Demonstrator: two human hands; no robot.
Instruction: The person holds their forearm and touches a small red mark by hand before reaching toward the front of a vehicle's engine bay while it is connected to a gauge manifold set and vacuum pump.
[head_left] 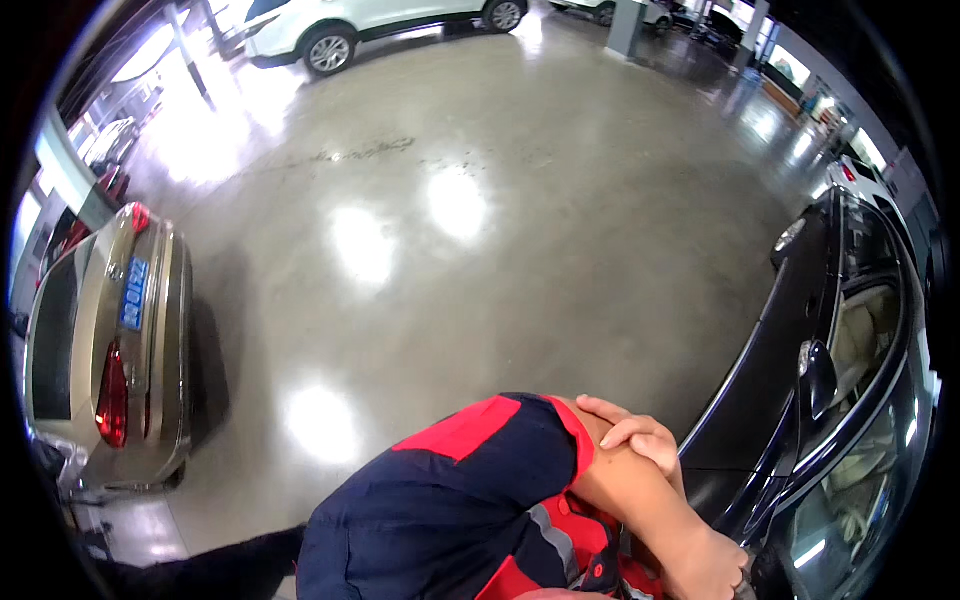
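Note:
My bent left arm [625,495], in a navy and red sleeve [420,510], crosses low in the head view in front of my red and navy top. My right hand [645,440] grips that arm just past the sleeve's edge, its fingers curled over the skin. At the lower right my left hand [710,565] is closed, and what it holds, if anything, is hidden. Close beside both hands on the right stands a black car [750,400] with a side mirror [818,380].
A gold sedan's rear [165,360] is at left. Across the glossy concrete floor [500,250] stands a white SUV [400,20], with a pillar [625,30] to its right. More cars, including a white one [860,175], line the edges.

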